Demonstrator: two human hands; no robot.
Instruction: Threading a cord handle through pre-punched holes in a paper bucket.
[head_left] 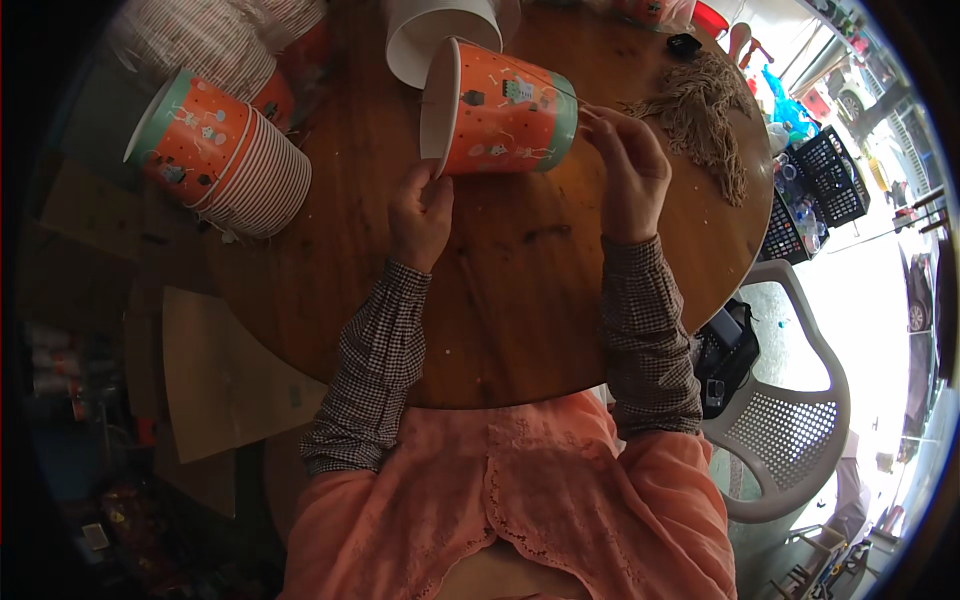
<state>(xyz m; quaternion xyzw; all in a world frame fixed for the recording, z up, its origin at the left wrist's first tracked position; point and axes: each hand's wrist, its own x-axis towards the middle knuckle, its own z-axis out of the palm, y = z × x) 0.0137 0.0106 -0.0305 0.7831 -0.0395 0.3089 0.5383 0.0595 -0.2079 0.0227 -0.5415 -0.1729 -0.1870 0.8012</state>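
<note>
Pinching the white rim of an orange paper bucket [505, 110], our left hand [420, 215] keeps its fingers closed on that edge, while our right hand [632, 170] curls narrow fingertips against the bucket's green base. We hold it on its side above the round wooden table [520, 290]. Farther left lies a stack of matching buckets [225, 150]; to the right, a bundle of tan strings [705, 120].

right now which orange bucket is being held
The single orange bucket on its side at table centre, left hand at its rim, right hand at its base; the other caps a nested stack, untouched.
</note>
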